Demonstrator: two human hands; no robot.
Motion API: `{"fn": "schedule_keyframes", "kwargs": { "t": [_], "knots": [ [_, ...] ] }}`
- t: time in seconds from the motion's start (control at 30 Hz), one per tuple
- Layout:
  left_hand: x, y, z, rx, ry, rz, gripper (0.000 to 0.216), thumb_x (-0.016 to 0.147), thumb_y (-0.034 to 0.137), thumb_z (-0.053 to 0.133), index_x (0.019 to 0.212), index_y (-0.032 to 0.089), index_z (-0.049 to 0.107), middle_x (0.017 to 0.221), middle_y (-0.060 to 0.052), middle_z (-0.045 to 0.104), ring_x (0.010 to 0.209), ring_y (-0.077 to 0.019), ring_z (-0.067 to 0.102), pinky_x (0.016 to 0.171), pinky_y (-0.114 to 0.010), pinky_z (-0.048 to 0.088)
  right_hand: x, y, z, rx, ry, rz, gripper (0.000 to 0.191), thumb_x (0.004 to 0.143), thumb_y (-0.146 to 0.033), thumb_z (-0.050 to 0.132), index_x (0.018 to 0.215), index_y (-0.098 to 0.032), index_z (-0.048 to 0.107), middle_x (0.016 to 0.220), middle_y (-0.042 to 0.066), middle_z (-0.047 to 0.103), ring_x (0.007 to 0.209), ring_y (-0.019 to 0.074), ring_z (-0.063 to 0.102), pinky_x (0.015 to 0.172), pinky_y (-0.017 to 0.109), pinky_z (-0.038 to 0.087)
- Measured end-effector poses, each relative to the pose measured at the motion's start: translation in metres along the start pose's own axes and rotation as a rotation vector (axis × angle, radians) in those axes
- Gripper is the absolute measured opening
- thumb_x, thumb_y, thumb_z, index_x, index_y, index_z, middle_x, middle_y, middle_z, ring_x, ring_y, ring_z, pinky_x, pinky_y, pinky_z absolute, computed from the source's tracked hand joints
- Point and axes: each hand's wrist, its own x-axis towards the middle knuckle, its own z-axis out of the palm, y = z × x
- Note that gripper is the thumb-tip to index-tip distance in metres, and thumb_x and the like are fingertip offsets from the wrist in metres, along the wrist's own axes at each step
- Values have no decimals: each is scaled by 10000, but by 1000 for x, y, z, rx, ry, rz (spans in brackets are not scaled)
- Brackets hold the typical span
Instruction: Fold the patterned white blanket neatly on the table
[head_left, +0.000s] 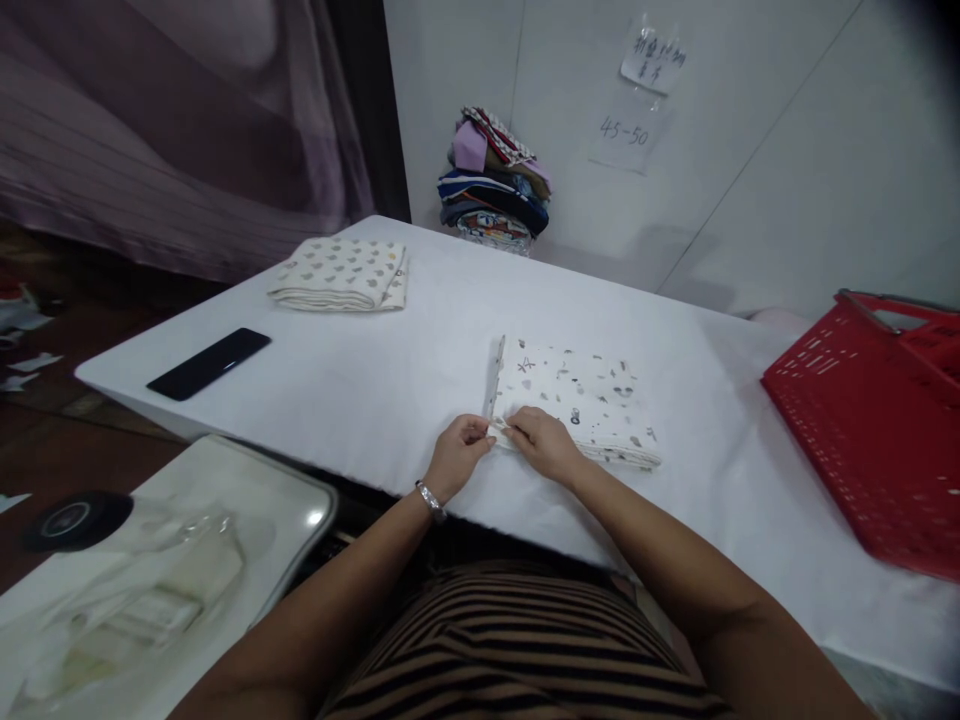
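Observation:
A folded white cloth with small printed figures (577,395) lies flat on the white-covered table (442,345) in front of me. My left hand (459,450) pinches its near left corner between thumb and fingers; a bracelet sits on that wrist. From the right, my right hand (546,442) grips the same corner close beside the left, its fingers closed on the fabric and partly hiding it. The stacked layers show along the cloth's near edge, right of my right hand.
A second folded patterned cloth (337,275) and a black phone (210,363) lie on the left. At the right stands a red plastic basket (877,430). Folded fabrics (495,185) are piled behind the table. A white surface with a clear plastic bag (157,610) is at lower left.

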Motion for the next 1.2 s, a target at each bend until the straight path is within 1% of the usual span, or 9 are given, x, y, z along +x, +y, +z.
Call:
{"fn": "schedule_keyframes", "kwargs": {
  "t": [0.13,0.23,0.3,0.5,0.7,0.9,1.07,1.13,1.2],
  "knots": [
    [1,0,0,-38,-2,-35,240,599,234,690,802,170,580,724,12,626,682,-126,580,674,-278,457,-1,-1,1,-48,-10,-13,186,919,-264,430,839,-185,578,815,38,568,789,155,490,693,264,365],
    [2,0,1,-73,-7,-12,219,601,233,689,782,166,585,740,8,626,697,-123,576,700,-281,455,-2,-4,2,-127,-49,-55,187,904,-317,463,876,-178,585,859,63,575,820,179,485,723,293,365],
    [2,-1,2,-87,-3,7,215,607,235,688,784,166,587,746,8,622,705,-123,574,713,-284,456,-2,-6,2,-141,-57,-49,192,896,-340,479,890,-178,584,873,68,575,827,185,484,722,298,365],
    [2,-4,2,-103,20,48,256,618,224,694,851,175,599,812,0,627,753,-126,583,763,-299,462,0,-5,1,-59,-47,27,147,879,-324,515,868,-192,580,849,40,565,835,171,493,712,278,361],
    [2,-2,3,-173,7,27,275,604,206,710,857,176,606,813,6,630,762,-122,590,779,-299,469,0,-6,-1,10,-39,69,131,853,-318,559,821,-192,576,811,19,550,803,155,485,687,259,353],
    [1,1,5,-157,-4,21,295,603,208,698,880,172,603,831,-2,630,772,-122,587,784,-301,470,1,-6,-1,47,-20,72,129,867,-294,523,801,-195,572,784,7,537,774,142,480,668,248,344],
    [0,4,5,-120,6,2,346,597,204,682,931,184,592,873,-4,615,757,-113,589,758,-284,473,-1,-3,0,31,29,58,177,907,-284,450,781,-198,539,764,8,525,750,142,479,659,250,351],
    [0,5,4,-107,20,-13,370,592,205,682,948,186,584,898,-10,618,747,-113,594,731,-275,475,-2,-2,-1,6,36,44,182,918,-289,425,806,-198,537,777,16,532,753,147,481,662,256,355],
    [-1,6,4,-102,29,-30,388,594,202,681,965,182,571,868,-8,627,736,-118,600,715,-270,473,-2,-3,-1,-50,13,9,184,922,-285,411,829,-194,541,801,34,547,769,159,483,678,268,359]
  ]
}}
